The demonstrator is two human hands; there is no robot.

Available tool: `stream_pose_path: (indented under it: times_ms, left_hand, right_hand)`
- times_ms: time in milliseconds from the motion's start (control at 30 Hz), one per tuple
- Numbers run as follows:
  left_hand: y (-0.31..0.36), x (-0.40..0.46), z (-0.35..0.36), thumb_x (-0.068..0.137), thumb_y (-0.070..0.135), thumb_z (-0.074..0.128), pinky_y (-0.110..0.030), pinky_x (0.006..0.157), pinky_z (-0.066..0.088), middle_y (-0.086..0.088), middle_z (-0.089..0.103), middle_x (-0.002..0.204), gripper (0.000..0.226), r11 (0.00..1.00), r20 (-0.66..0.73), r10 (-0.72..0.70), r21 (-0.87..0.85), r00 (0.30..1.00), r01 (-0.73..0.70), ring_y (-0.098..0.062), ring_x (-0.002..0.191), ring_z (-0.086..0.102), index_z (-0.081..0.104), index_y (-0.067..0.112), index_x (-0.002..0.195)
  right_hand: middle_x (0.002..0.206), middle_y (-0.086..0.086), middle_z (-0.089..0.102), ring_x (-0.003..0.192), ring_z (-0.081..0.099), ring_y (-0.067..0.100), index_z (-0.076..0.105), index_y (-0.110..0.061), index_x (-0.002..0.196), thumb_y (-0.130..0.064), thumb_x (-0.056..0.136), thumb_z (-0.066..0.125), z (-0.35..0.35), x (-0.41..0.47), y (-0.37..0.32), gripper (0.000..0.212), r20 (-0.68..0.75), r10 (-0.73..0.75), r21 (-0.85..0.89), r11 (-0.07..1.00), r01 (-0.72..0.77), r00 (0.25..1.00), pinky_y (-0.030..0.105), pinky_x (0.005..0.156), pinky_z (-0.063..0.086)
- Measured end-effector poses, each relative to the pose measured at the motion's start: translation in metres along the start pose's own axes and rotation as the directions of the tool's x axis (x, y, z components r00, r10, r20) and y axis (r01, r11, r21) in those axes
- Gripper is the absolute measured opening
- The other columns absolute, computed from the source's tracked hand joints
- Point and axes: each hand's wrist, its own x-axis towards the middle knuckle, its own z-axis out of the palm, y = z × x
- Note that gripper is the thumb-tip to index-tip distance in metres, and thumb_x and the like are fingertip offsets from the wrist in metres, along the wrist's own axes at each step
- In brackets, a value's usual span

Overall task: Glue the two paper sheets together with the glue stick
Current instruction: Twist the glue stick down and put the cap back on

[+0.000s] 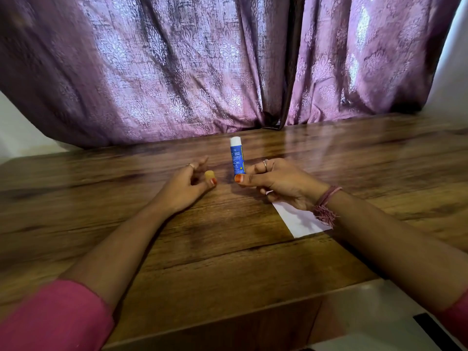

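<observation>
A wooden tabletop [228,236] runs before drawn purple curtains [177,72]. The right hand [276,182] pinches the blue glue stick [236,158] near its lower end, holding it upright with the white end on top. The left hand [188,184] holds the small yellowish cap [210,176] between thumb and fingers. White paper [298,220] lies partly under the right wrist; whether it is one sheet or two cannot be told. Judged from this, the stick should next be turned so its open end meets the paper, the cap set aside, and the sheet steadied.

I see only a corner of the paper [298,219] — my right hand [278,183] covers the rest — and cannot count the sheets.
</observation>
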Motion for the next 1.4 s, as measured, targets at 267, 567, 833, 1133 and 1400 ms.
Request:
stream_pose_path:
  times_ms: [267,567,833,1133,1400]
  left_hand:
    - [-0.005,0.003,0.0,0.088,0.017,0.063,-0.024,0.078,0.042,-0.001,0.068,0.101,0.028,0.956,0.015,0.201,0.214,0.979,-0.2,-0.014,0.09,0.059,0.064,0.02,0.116]
    - [0.013,0.0,-0.008,0.083,0.0,0.064,-0.03,0.072,0.059,-0.001,0.074,0.075,0.015,0.652,-0.077,-0.213,-0.753,0.974,0.083,-0.01,0.069,0.069,0.059,0.007,0.095]
    - [0.038,-0.008,-0.014,0.089,0.01,0.055,-0.024,0.073,0.056,-0.002,0.075,0.083,0.008,0.438,-0.051,-0.163,-0.899,0.985,0.026,-0.013,0.086,0.071,0.062,0.008,0.093]
    - [0.051,-0.012,-0.011,0.089,0.012,0.055,-0.023,0.071,0.056,0.0,0.074,0.083,0.007,0.392,-0.049,-0.151,-0.92,0.987,0.014,-0.011,0.083,0.071,0.06,0.008,0.092]
    - [0.056,-0.015,-0.01,0.074,0.016,0.066,-0.024,0.071,0.056,-0.002,0.074,0.086,0.019,0.393,-0.04,-0.135,-0.919,0.99,0.017,-0.011,0.08,0.07,0.062,0.01,0.092]
  right_hand:
    - [0.051,-0.012,0.061,0.039,0.035,0.0,0.065,0.003,0.108,-0.021,0.081,0.072,-0.001,0.001,0.001,0.036,-0.003,0.004,0.03,1.0,-0.004,1.0,0.013,0.037,0.022]
    - [0.048,-0.013,0.059,0.04,0.034,0.001,0.065,0.003,0.106,-0.021,0.08,0.072,0.001,-0.001,-0.001,0.036,0.016,-0.011,0.006,1.0,0.011,1.0,0.014,0.037,0.022]
    - [0.048,-0.011,0.047,0.041,0.035,0.002,0.063,-0.014,0.078,-0.025,0.065,0.084,0.001,-0.004,-0.004,0.027,-0.015,-0.012,-0.041,0.999,0.012,1.0,0.019,0.041,0.021]
    - [0.046,-0.007,0.048,0.039,0.038,0.005,0.06,-0.017,0.068,-0.023,0.063,0.086,0.004,-0.005,-0.004,0.027,0.026,-0.012,-0.07,0.997,0.013,1.0,0.016,0.039,0.023]
    - [0.045,-0.009,0.049,0.038,0.04,0.003,0.059,-0.019,0.068,-0.026,0.062,0.087,0.006,-0.005,-0.004,0.03,-0.01,-0.023,-0.101,0.995,0.022,1.0,0.016,0.038,0.025]
